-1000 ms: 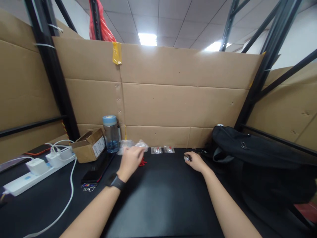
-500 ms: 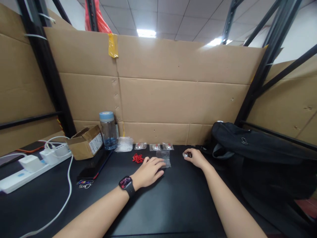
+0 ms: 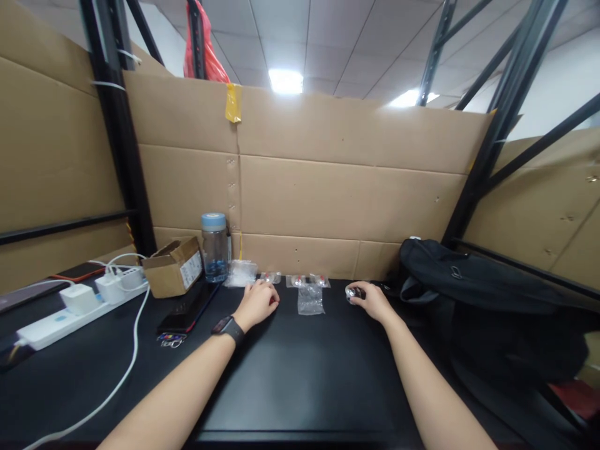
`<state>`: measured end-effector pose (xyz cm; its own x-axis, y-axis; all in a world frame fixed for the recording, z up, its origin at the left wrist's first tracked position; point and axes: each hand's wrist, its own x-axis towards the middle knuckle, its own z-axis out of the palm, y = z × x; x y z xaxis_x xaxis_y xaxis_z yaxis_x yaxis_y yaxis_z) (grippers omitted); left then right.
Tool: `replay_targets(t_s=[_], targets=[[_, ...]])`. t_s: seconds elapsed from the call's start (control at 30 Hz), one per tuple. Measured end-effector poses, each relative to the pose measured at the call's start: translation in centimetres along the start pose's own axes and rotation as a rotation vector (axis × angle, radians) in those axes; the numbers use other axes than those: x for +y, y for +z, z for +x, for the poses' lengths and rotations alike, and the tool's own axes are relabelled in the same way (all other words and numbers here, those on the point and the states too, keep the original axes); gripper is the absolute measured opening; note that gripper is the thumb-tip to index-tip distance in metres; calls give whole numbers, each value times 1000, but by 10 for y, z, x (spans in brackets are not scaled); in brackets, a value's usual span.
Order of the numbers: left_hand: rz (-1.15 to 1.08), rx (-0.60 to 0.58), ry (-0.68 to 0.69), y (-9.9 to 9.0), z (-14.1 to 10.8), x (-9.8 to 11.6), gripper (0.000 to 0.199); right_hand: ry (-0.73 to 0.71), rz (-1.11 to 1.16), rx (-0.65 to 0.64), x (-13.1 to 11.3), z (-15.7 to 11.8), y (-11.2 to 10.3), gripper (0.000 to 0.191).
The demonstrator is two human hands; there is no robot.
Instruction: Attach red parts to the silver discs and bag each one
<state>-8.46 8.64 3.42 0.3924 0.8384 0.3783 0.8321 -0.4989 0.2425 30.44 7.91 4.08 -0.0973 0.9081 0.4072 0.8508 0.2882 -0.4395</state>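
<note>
Pick lightly at red bits beneath left fingers of unclear closure, with shiny piece gripped between right fingers.

A flat, roughly square, clear plastic bag lies slightly crinkled. Right of the bag, apart from it, a small, shiny silver-and-dark object shows partly; left of it, a bright red bit, mostly hidden.

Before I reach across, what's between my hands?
In the head view, a clear bag lies between your left hand and right hand, two small packets just behind it.
</note>
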Motion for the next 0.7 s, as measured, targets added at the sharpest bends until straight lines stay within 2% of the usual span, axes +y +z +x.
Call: replay_targets(t_s=[0.2, 0.37, 0.5, 0.7], targets=[[2, 136, 15, 5, -1, 18, 18, -102, 244, 94, -28, 1, 11, 37], [-96, 245, -36, -3, 0, 32, 21, -238, 281, 42, -60, -4, 19, 42], [-304, 290, 7, -5, 1, 36, 16, -287, 320, 25, -79, -10, 24, 47], [-717, 255, 2, 2, 6, 28, 11, -229, 504, -8, -87, -11, 32, 47]])
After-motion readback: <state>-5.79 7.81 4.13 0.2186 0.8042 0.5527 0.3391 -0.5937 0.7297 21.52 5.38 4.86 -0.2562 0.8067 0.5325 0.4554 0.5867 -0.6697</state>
